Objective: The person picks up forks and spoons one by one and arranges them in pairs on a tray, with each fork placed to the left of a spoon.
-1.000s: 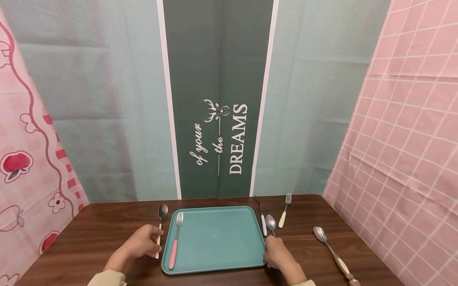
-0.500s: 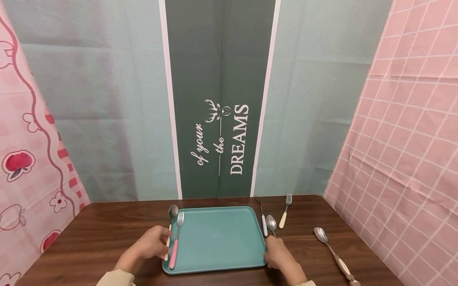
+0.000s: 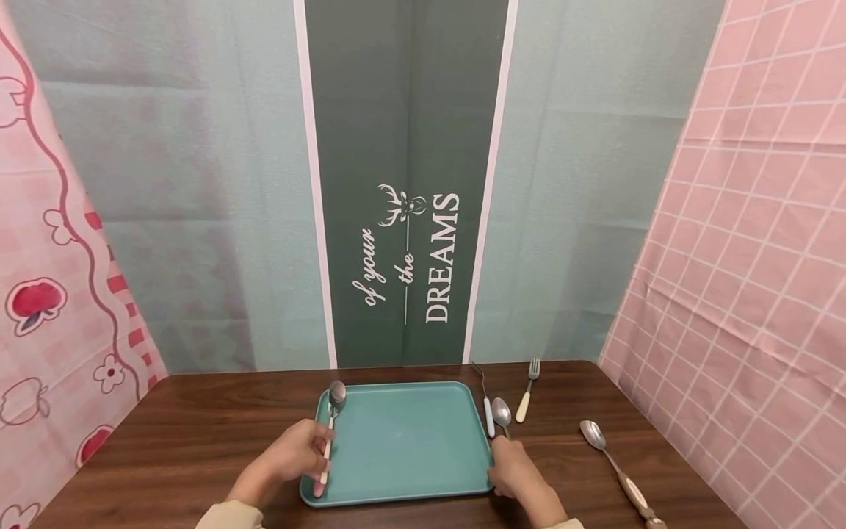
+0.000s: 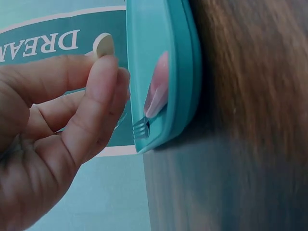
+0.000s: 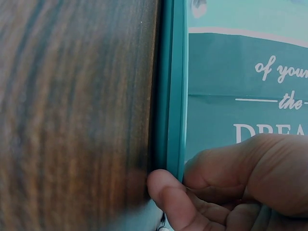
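Note:
My left hand [image 3: 297, 450] pinches the pale handle of a metal spoon [image 3: 337, 394] over the left side of the teal tray [image 3: 403, 441]. In the left wrist view, the handle's end [image 4: 103, 45] sticks up past the fingertips, above the tray. Underneath lies a pink-handled fork [image 4: 159, 86] on the tray, mostly covered by the spoon in the head view. My right hand [image 3: 512, 470] grips the tray's right edge near its front corner; the right wrist view has thumb and finger on either side of the rim [image 5: 174, 96].
Right of the tray lie a blue-handled fork [image 3: 490, 417], a spoon [image 3: 501, 413] partly hidden by my right hand, and a cream-handled fork [image 3: 524, 406]. Farther right is a brown-handled spoon [image 3: 633, 492]. Curtains hang behind the wooden table [image 3: 218, 411] and on both sides.
My left hand has carried the spoon rightward from beside the tray to above the pink-handled fork. The right hand and the tray stay in place.

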The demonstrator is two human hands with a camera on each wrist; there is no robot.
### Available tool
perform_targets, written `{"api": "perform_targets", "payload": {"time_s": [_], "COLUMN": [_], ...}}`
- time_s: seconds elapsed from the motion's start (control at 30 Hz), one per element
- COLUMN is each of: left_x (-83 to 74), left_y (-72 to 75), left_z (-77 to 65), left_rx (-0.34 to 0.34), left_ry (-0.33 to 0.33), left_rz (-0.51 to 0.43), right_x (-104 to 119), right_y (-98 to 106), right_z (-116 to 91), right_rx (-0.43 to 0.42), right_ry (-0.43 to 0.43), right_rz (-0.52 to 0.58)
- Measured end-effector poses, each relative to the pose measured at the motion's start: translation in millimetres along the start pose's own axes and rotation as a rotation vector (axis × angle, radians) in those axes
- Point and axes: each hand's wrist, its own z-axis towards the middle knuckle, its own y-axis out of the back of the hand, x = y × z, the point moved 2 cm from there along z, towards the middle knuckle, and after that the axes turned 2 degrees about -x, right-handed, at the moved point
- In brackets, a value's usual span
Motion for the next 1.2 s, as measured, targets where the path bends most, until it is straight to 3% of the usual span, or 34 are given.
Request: {"api": "perform_targets", "payload": {"time_s": [0.2, 0.43, 0.93, 1.2], "left_x": [-0.2, -0.1, 4.7, 3.0], "left_y": [-7.4, -15.5, -25.7, -26.6], "left_z": [3.3, 8.5, 10.7, 12.6], "left_rx": [0.034, 0.028, 0.027, 0.004], "left_ry": [-0.018, -0.024, 0.019, 0.031], "left_rz": [-0.001, 0.035, 0.082, 0.187], "right_x": [0, 0, 0, 0], "right_y": [0, 0, -1, -1], "right_z": [0, 0, 0, 2], "right_rx": [-0.005, 0.004, 0.008, 0.019], "right_ry": [0.001, -0.019, -0.033, -0.045], "right_rz": [-0.005, -0.007, -0.020, -0.009]}}
